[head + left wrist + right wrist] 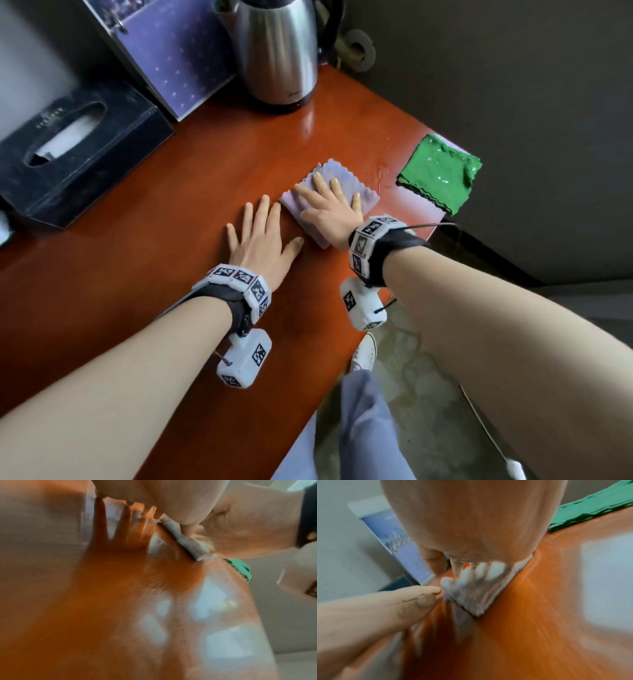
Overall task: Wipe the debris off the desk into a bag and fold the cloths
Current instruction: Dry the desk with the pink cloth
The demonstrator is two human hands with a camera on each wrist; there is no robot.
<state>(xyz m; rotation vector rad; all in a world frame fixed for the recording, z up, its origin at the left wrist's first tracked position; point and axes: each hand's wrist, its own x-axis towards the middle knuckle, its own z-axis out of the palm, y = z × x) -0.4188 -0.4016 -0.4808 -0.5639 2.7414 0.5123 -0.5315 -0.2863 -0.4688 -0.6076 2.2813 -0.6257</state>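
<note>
A folded lilac cloth (344, 183) lies on the red-brown desk (154, 274). My right hand (327, 205) presses flat on it with straight, spread fingers. In the right wrist view the same cloth (481, 597) shows under the palm (471, 520). My left hand (262, 233) rests flat on the bare desk just left of the cloth, fingers spread. The left wrist view shows the cloth's folded edge (185, 538). A folded green cloth (440, 174) with pale specks on it lies at the desk's right corner and hangs partly over the edge.
A steel kettle (277, 51) stands at the back of the desk. A black tissue box (75, 150) sits at the left, with a purple board (171, 58) leaning behind it. The desk's right edge drops to the floor, where my leg and shoe (364, 353) show.
</note>
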